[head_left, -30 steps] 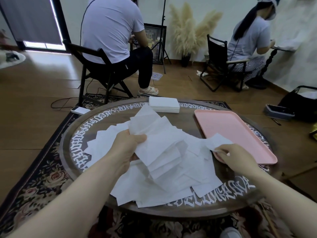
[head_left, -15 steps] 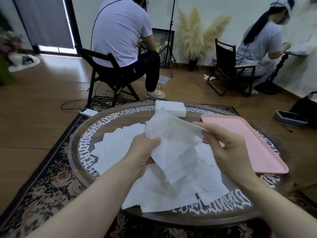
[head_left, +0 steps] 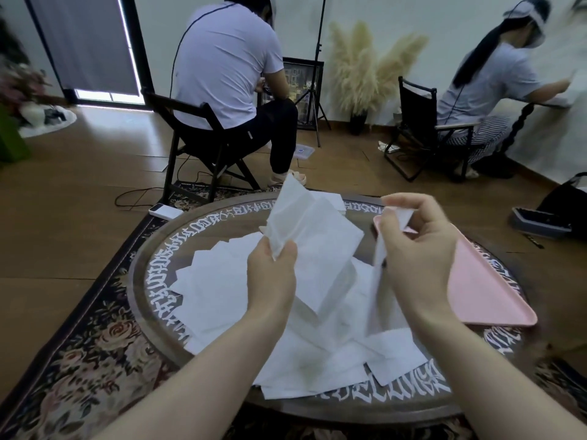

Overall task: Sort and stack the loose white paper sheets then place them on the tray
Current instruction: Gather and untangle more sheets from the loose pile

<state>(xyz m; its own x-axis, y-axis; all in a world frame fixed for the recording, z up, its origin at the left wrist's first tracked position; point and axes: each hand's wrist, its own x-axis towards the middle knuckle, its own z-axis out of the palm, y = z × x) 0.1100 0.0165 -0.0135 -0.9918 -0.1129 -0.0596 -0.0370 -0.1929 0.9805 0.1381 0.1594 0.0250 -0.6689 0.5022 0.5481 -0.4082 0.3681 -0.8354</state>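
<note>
White paper fills both hands. The left hand (head_left: 273, 274) pinches a fanned bunch of sheets (head_left: 313, 246) at its lower corner, held up above the round table (head_left: 152, 246); the right hand (head_left: 416, 249) pinches a single sheet (head_left: 379, 265) that hangs edge-on. Beneath them the loose sheets (head_left: 222, 287) lie scattered across the table, a neat stack (head_left: 333, 200) peeks out behind, and the pink tray (head_left: 486, 290) sits to the right, bare where visible. Gathering appears to be in hand: next, the single sheet likely has to be squared onto the bunch.
</note>
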